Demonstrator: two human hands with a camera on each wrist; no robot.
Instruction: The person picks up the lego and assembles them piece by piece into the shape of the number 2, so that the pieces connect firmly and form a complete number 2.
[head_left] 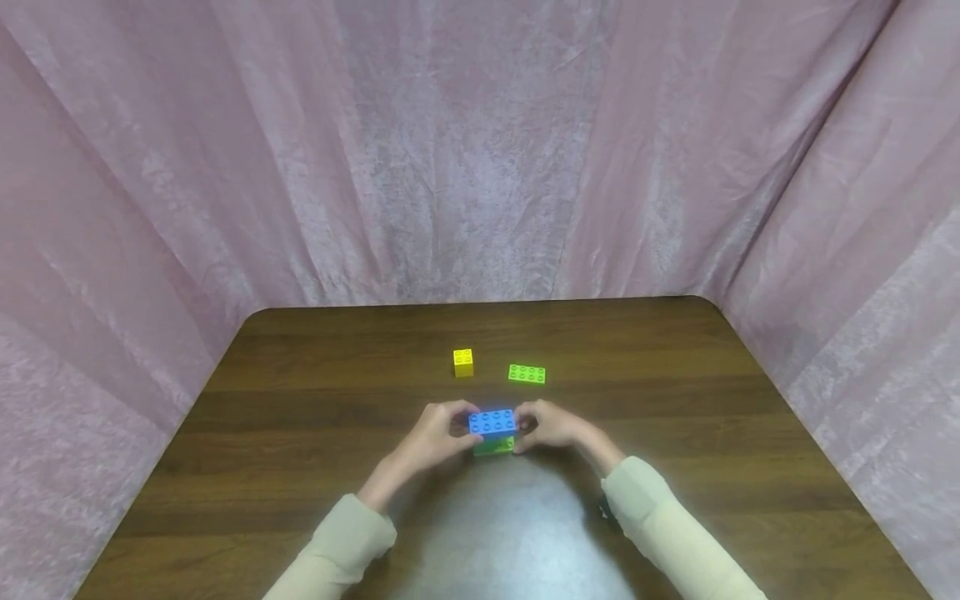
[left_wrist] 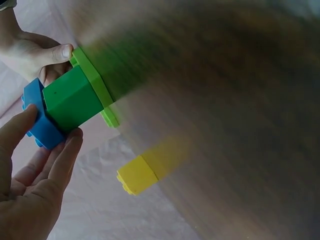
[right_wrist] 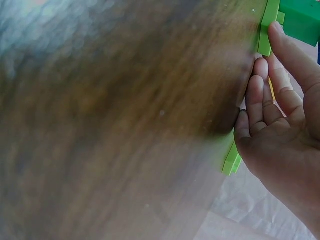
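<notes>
Near the middle of the table, my left hand (head_left: 437, 432) grips a blue brick (head_left: 492, 423) between thumb and fingers. Under it is a darker green block (left_wrist: 75, 97), whose top meets the blue brick's underside in the left wrist view. The block stands on a flat light green plate (left_wrist: 94, 77) with studs, low against the table. My right hand (head_left: 553, 423) pinches the right end of that plate, its thumb on the edge and the other fingers curled near the tabletop.
Beyond the hands, a yellow brick (head_left: 463, 363) stands on the wooden table (head_left: 300, 400). To its right lies a second light green plate (head_left: 527, 374). Pink curtains (head_left: 480, 167) hang behind the table and along both sides.
</notes>
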